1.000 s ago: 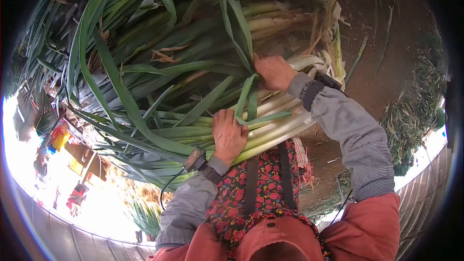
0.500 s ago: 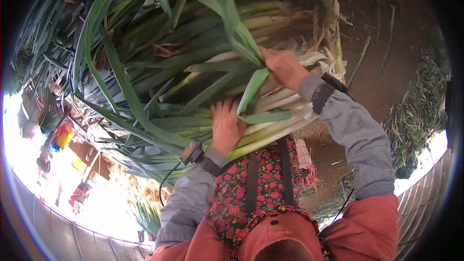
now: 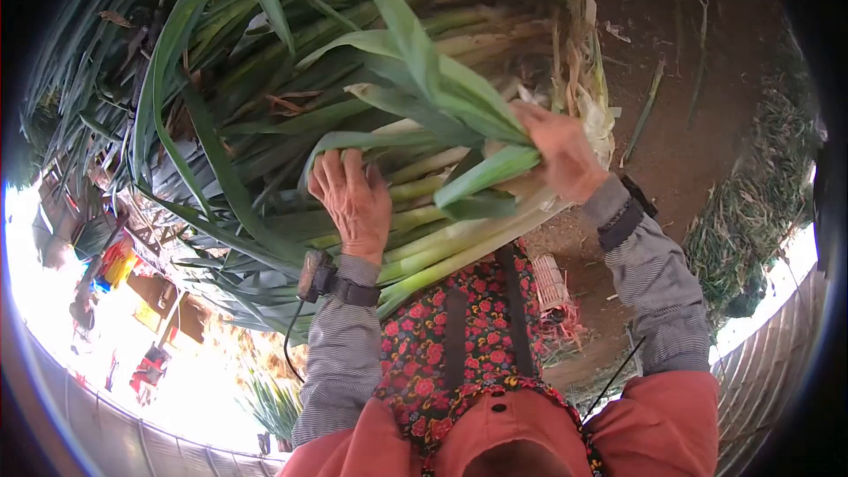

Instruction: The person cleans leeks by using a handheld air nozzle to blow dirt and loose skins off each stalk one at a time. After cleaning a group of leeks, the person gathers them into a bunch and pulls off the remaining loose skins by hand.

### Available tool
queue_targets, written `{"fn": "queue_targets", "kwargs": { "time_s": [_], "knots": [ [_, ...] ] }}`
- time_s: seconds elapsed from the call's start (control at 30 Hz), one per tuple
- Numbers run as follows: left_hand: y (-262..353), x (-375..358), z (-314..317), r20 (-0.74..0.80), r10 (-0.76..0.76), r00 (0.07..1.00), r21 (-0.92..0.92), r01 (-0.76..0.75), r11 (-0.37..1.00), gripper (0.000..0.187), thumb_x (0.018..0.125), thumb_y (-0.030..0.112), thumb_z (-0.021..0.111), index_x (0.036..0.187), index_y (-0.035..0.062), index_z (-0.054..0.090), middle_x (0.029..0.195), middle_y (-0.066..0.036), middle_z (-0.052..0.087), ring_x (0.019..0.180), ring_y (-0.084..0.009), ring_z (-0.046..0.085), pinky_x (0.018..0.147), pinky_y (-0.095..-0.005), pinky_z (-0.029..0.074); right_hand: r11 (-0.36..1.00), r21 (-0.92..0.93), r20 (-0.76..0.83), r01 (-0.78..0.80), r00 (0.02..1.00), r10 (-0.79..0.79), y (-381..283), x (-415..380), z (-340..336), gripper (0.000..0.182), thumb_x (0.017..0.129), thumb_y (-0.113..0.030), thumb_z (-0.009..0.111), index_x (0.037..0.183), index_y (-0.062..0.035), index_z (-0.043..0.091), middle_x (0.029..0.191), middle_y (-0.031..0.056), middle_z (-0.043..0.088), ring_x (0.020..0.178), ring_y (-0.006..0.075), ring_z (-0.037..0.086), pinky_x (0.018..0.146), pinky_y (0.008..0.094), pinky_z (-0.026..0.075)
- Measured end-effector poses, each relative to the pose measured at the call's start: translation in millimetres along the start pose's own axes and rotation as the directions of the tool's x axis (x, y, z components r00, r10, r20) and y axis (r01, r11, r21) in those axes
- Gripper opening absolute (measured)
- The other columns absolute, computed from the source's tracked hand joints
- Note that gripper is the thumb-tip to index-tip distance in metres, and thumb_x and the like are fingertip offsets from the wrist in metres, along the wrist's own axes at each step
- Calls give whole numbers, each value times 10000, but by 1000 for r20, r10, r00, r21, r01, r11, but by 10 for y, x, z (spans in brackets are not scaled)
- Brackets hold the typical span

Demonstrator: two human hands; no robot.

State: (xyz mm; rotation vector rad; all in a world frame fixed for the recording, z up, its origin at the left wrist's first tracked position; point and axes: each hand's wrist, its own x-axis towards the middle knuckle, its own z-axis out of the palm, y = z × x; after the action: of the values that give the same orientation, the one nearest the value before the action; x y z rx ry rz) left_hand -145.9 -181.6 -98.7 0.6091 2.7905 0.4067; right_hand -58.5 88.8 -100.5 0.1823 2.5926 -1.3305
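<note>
Long green onions with white stems (image 3: 442, 252) lie in a big pile across the middle. My right hand (image 3: 564, 152) is closed around the lower part of a leafy green onion (image 3: 424, 71), whose wide leaves fan up and to the left. My left hand (image 3: 351, 203) is over the pile to the left, its fingers bent over a long green leaf (image 3: 389, 137) and pressed together. The fingertips of my left hand are partly hidden behind the leaf.
Brown soil (image 3: 662, 115) with a few loose leaves lies to the right. A heap of wilted greens (image 3: 742, 230) is at the far right. Near my flowered apron (image 3: 433, 344) are a pale slatted object (image 3: 549, 281) and red strings (image 3: 563, 322).
My left hand has moved up and left from the stems to a leaf. My right hand has shifted right and slightly down with the onion, whose leaves have spread.
</note>
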Motion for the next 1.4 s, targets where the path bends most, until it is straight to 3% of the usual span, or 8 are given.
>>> {"fn": "queue_targets", "kwargs": {
  "time_s": [0.23,0.5,0.7,0.77,0.9,1.03,1.13,1.4],
  "knots": [
    [-238,212,280,389,235,891,-56,-232,971,386,799,115,633,1177,84,562,938,-147,660,923,-329,627,885,-487,416,977,81,-309,-198,927,214,-21,-143,-574,358,698,30,655,1052,2,612,951,139,664,864,269,666,757,341,530],
    [-480,126,-16,328,57,943,-88,-29,996,262,858,164,620,1092,71,549,895,-157,630,873,-368,611,714,-477,476,363,917,-372,-163,-26,928,2248,-1528,-2050,529,829,-401,614,1214,-43,566,1125,104,619,973,282,618,811,406,513],
    [-327,360,518,621,165,766,-354,87,931,337,874,259,606,1141,59,564,940,-204,635,902,-403,605,784,-491,465,166,371,-211,-914,91,973,1689,-971,-1672,686,815,-505,682,1348,-101,529,1319,157,534,1153,307,542,959,473,435],
    [-250,247,506,581,82,810,-245,77,967,403,854,292,623,1197,87,570,1100,-182,603,996,-389,579,831,-485,471,683,-104,-508,-723,629,589,1304,-530,-1439,564,856,-344,685,1334,-84,535,1255,168,587,1122,248,579,915,392,487],
    [-136,-173,374,538,125,834,-198,-20,980,505,819,277,649,1291,148,526,1289,-136,513,1119,-380,507,900,-470,459,950,114,32,-291,957,290,211,578,-445,423,875,-193,629,1267,-46,571,1218,181,618,1112,293,601,984,390,471],
    [-87,-460,231,527,213,823,-201,-123,972,541,785,304,681,1281,151,529,1301,-148,505,1157,-377,478,979,-471,406,910,-414,661,16,692,289,-82,1085,581,519,800,-160,670,1270,-5,516,1133,184,609,1142,323,569,959,440,473],
    [-4,-637,222,475,244,845,-137,-203,969,593,754,362,706,1276,140,532,1346,-151,482,1173,-413,463,989,-491,388,834,-531,271,146,963,4,119,775,1088,640,751,-105,666,1347,-30,443,1204,183,562,1202,339,515,938,438,487],
    [14,-739,265,490,227,842,-155,-173,973,587,758,393,701,1261,135,541,1368,-164,461,1221,-433,419,1015,-526,337,861,-498,473,106,865,167,48,626,963,751,700,-162,712,1392,-135,419,1286,168,498,1242,343,470,901,468,490]
  ]
}}
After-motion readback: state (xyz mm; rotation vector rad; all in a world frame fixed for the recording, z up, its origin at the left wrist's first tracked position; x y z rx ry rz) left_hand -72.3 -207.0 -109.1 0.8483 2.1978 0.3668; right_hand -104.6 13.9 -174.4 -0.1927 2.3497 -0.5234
